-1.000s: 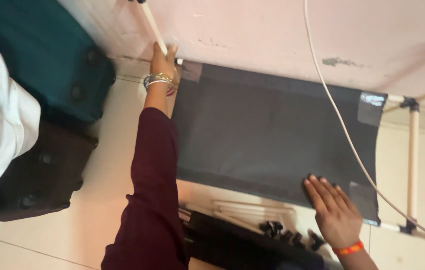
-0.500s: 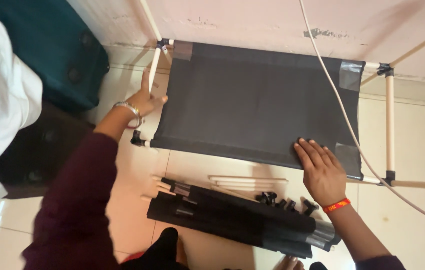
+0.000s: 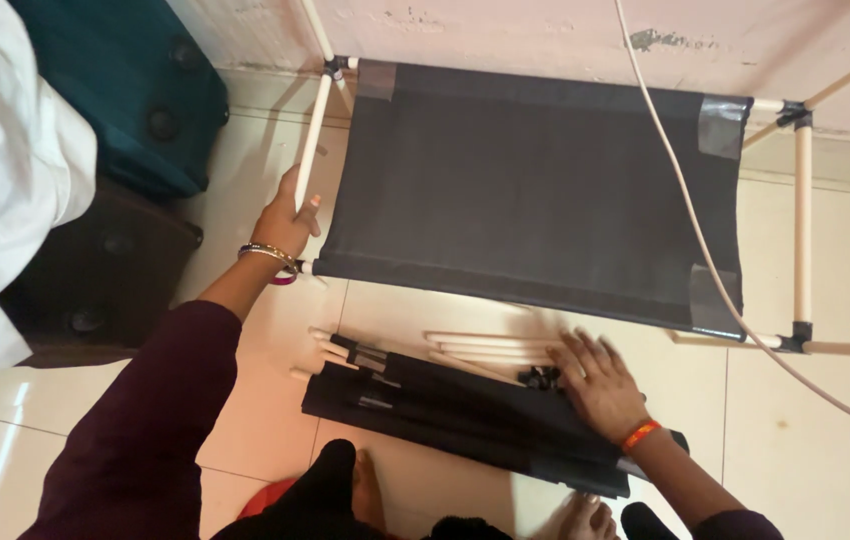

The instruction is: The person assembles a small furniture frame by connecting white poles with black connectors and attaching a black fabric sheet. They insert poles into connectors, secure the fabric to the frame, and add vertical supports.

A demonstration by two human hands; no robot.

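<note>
Glossy cream floor tiles (image 3: 825, 440) are seen below a scuffed pale wall (image 3: 505, 30). One dark fabric shelf panel (image 3: 535, 190) is stretched on a white tube frame (image 3: 802, 230). A side tube (image 3: 311, 140) is clasped by the closed left hand (image 3: 285, 222). The right hand (image 3: 600, 385) is laid flat, fingers spread, on a bundle of folded dark panels (image 3: 465, 415) beside several loose white tubes (image 3: 485, 347). Two suitcases (image 3: 115, 90) are stood at left.
</note>
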